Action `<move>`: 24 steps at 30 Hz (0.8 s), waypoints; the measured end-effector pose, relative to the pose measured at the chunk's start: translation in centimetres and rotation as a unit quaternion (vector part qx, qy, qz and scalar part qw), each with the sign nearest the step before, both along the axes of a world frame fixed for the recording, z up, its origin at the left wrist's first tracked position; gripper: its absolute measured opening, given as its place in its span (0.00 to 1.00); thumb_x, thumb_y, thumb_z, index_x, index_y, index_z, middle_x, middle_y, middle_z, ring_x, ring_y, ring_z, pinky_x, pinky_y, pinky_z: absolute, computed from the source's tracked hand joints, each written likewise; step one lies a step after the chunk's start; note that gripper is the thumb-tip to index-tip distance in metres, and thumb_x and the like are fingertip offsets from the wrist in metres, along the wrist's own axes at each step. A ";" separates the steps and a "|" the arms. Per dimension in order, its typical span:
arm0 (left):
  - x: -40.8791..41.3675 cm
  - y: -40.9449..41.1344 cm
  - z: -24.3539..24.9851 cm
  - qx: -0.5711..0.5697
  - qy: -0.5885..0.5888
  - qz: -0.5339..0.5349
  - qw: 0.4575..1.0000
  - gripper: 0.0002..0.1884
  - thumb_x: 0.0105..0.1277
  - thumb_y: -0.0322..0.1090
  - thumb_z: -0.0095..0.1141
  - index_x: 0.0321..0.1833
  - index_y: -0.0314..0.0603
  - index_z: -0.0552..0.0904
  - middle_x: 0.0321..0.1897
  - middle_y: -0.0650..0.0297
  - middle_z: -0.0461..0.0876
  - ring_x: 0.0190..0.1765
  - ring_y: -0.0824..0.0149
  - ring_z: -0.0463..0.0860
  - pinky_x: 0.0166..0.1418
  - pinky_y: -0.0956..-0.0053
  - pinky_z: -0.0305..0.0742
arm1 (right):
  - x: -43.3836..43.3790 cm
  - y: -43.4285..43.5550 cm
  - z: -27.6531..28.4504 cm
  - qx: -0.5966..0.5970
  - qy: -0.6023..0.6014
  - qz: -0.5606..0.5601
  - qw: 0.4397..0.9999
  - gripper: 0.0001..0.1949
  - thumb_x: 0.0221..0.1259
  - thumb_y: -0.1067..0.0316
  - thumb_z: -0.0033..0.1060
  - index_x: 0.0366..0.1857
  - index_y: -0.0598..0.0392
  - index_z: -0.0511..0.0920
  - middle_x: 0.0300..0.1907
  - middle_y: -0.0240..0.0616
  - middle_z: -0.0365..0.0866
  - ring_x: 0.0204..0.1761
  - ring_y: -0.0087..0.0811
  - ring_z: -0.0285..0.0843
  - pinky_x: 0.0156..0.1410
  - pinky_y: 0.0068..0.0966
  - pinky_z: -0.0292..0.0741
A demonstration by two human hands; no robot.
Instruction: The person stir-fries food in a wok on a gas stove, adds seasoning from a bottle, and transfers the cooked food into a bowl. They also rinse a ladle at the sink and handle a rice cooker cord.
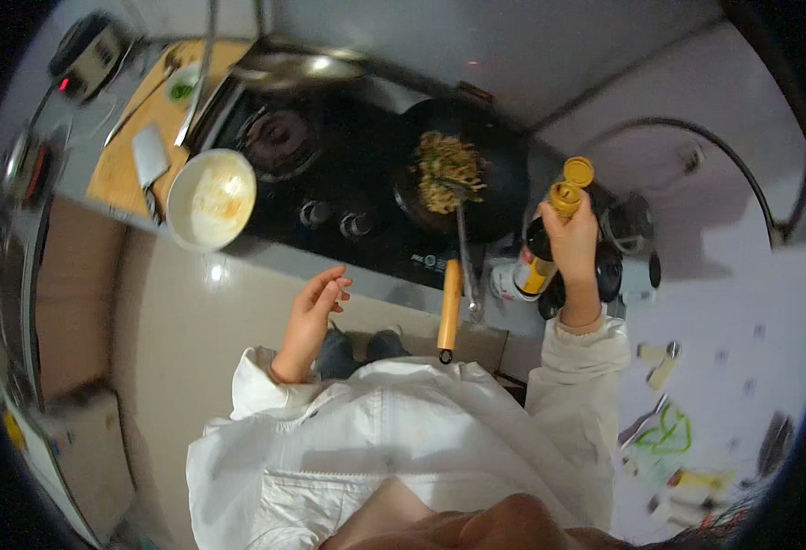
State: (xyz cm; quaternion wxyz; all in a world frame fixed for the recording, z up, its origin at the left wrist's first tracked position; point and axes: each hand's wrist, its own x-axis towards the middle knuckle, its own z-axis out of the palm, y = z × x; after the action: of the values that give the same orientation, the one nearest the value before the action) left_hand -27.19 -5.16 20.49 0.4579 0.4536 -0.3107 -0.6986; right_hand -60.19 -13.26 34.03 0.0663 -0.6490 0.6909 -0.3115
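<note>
My right hand grips a dark sauce bottle by its neck, at the right of the stove. The bottle's yellow flip cap is up. Beside it stands a white tub. My left hand holds nothing, fingers apart and slightly curled, before the stove's front edge. A black wok on the right burner holds shredded, browned food with green bits. A metal spatula rests in the food, its handle over the front rim. The wok's wooden handle points towards me.
A white bowl with yellowish residue sits left of the stove. Behind it, a wooden board bears a cleaver and a small bowl with chopped greens. A metal lid or pan stands behind the left burner. Jars crowd the right counter.
</note>
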 end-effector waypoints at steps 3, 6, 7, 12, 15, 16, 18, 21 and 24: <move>-2.6 -1.8 3.7 -0.116 -0.033 -0.096 0.988 0.18 0.69 0.37 0.45 0.57 0.35 0.71 0.46 0.62 0.76 0.45 0.72 0.74 0.48 0.80 0.68 | -0.5 4.1 0.5 -0.026 -0.077 -0.032 0.996 0.25 0.48 0.62 0.67 0.47 0.63 0.68 0.39 0.49 0.79 0.40 0.43 0.80 0.45 0.31 0.74; -7.0 -3.4 7.7 -0.309 -0.043 -0.212 0.926 0.19 0.66 0.35 0.48 0.56 0.32 0.72 0.50 0.56 0.74 0.49 0.67 0.74 0.54 0.75 0.67 | -0.9 9.8 0.4 -0.029 -0.097 -0.074 0.992 0.25 0.47 0.61 0.68 0.46 0.62 0.68 0.39 0.48 0.80 0.41 0.42 0.80 0.46 0.31 0.75; -8.7 -3.5 8.9 -0.356 -0.058 -0.244 0.900 0.19 0.66 0.35 0.47 0.57 0.33 0.71 0.51 0.56 0.74 0.50 0.66 0.73 0.55 0.75 0.66 | -0.7 11.7 0.0 -0.012 -0.120 -0.115 0.986 0.27 0.46 0.58 0.69 0.46 0.61 0.68 0.38 0.48 0.80 0.41 0.43 0.80 0.45 0.32 0.76; -20.4 1.7 13.1 -0.438 -0.019 -0.388 0.811 0.24 0.66 0.38 0.48 0.62 0.32 0.66 0.50 0.54 0.74 0.51 0.65 0.73 0.56 0.74 0.66 | -0.3 23.1 -2.1 0.017 -0.110 -0.115 0.987 0.31 0.45 0.50 0.68 0.48 0.60 0.67 0.35 0.52 0.78 0.36 0.51 0.78 0.39 0.39 0.74; -25.3 7.1 13.8 -0.401 0.024 -0.461 0.791 0.24 0.67 0.37 0.47 0.63 0.33 0.65 0.51 0.55 0.76 0.52 0.67 0.73 0.56 0.75 0.66 | -0.5 29.6 -3.4 -0.002 -0.125 -0.187 0.974 0.30 0.45 0.52 0.67 0.48 0.59 0.66 0.34 0.51 0.78 0.37 0.52 0.77 0.41 0.39 0.73; -26.3 8.9 13.9 -0.430 0.031 -0.465 0.773 0.22 0.66 0.36 0.48 0.62 0.34 0.67 0.49 0.55 0.77 0.52 0.65 0.74 0.56 0.73 0.66 | -1.1 32.0 -3.6 -0.002 -0.145 -0.213 0.966 0.30 0.45 0.52 0.67 0.49 0.59 0.66 0.35 0.51 0.78 0.37 0.52 0.77 0.41 0.39 0.73; -27.9 12.7 13.6 -0.529 0.007 -0.460 0.713 0.21 0.65 0.35 0.49 0.59 0.35 0.71 0.46 0.57 0.79 0.53 0.61 0.74 0.57 0.69 0.65 | -1.9 36.8 -4.3 -0.016 -0.188 -0.239 0.953 0.30 0.45 0.53 0.67 0.49 0.59 0.66 0.35 0.51 0.78 0.37 0.52 0.77 0.41 0.39 0.73; -30.0 19.3 13.4 -0.693 -0.035 -0.438 0.571 0.20 0.59 0.35 0.54 0.55 0.40 0.76 0.44 0.60 0.81 0.55 0.58 0.73 0.59 0.64 0.58 | -4.0 43.7 -4.9 -0.073 -0.167 -0.309 0.934 0.29 0.45 0.55 0.67 0.49 0.59 0.65 0.34 0.51 0.78 0.37 0.52 0.77 0.41 0.39 0.73; -32.3 26.2 13.3 -0.774 -0.056 -0.409 0.480 0.20 0.56 0.37 0.58 0.54 0.47 0.78 0.46 0.67 0.80 0.56 0.63 0.73 0.64 0.61 0.50 | -6.2 50.7 -4.7 -0.096 -0.154 -0.332 0.926 0.29 0.45 0.58 0.66 0.49 0.60 0.65 0.35 0.52 0.78 0.37 0.51 0.77 0.40 0.38 0.74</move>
State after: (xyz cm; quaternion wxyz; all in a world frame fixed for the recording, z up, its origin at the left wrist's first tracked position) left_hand -59.51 21.02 33.81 0.2677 -0.2246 -0.9013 -0.2560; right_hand -66.43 37.43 29.35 0.0021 -0.3301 0.8149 -0.4764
